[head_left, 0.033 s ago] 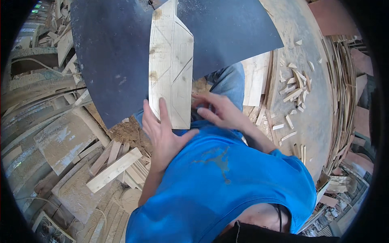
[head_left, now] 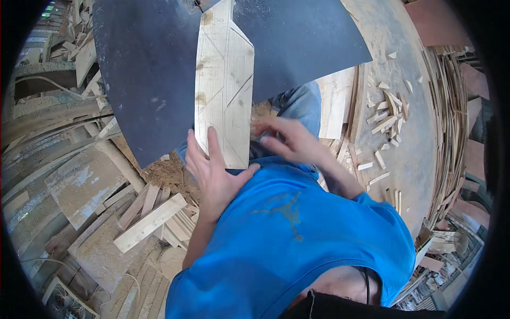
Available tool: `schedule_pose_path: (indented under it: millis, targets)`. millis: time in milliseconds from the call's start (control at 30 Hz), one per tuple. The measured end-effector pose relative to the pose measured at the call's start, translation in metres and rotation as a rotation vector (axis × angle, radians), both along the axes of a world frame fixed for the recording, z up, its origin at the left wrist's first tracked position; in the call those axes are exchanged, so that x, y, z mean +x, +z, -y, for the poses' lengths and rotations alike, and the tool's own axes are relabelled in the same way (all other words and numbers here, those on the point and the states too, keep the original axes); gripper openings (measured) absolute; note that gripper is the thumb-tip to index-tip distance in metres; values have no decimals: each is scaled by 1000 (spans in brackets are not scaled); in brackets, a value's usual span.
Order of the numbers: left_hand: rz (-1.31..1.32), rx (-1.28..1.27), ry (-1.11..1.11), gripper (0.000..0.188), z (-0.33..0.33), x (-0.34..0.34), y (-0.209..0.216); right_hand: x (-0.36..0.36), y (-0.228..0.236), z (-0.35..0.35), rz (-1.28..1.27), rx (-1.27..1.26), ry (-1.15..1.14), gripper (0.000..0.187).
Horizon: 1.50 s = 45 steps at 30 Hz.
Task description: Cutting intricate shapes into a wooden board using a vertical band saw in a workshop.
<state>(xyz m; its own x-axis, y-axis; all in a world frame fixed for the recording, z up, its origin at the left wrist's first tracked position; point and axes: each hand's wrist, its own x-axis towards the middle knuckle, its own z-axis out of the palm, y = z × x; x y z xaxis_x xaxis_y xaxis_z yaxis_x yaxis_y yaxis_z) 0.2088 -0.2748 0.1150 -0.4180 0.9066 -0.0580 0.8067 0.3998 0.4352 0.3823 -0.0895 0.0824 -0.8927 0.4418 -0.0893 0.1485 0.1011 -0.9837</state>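
A pale wooden board (head_left: 223, 80) with pencilled diagonal lines lies lengthwise on a dark metal table top (head_left: 149, 69). My left hand (head_left: 212, 170) lies flat on the board's near end, fingers spread on its face and thumb hooked around the end edge. My right hand (head_left: 287, 139) is beside the board's near right edge, slightly blurred. Its fingers are loosely stretched with the tips at that edge, and nothing is in its palm. My blue shirt (head_left: 297, 239) and jeans (head_left: 303, 103) fill the space below the hands.
Offcut planks and slats (head_left: 151, 220) and sawdust (head_left: 164, 173) are piled at the lower left. Small wood scraps (head_left: 390, 117) lie scattered on a round dusty surface at the right. Thin strips (head_left: 451, 122) are stacked along the right rim. Another plank (head_left: 334, 103) lies beside my leg.
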Motion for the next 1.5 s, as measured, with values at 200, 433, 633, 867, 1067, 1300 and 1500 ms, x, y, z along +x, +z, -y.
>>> schedule_pose_path:
  millis: [200,433,633,867,1067,1300,1500]
  targets:
    - [-116,181,35,121,-2,-8,-18,-61,1,-102,-96,741,-503,39]
    - [-187,310,129,112,-5,1,-36,-141,-49,-155,-58,803,-516,44]
    - [-129,380,216,113,-12,-2,-46,-157,-47,-155,-92,805,-616,34]
    - [-119,389,180,114,-7,-11,-57,-151,-49,-153,-97,806,-632,33]
    - [-102,441,157,112,-13,-18,-68,-158,-56,-160,-93,810,-655,32]
    - [-151,488,140,112,-26,-26,-79,-171,-62,-171,-55,868,-656,35]
    - [-145,490,116,113,-37,-37,-81,-182,-73,-184,-89,846,-689,32]
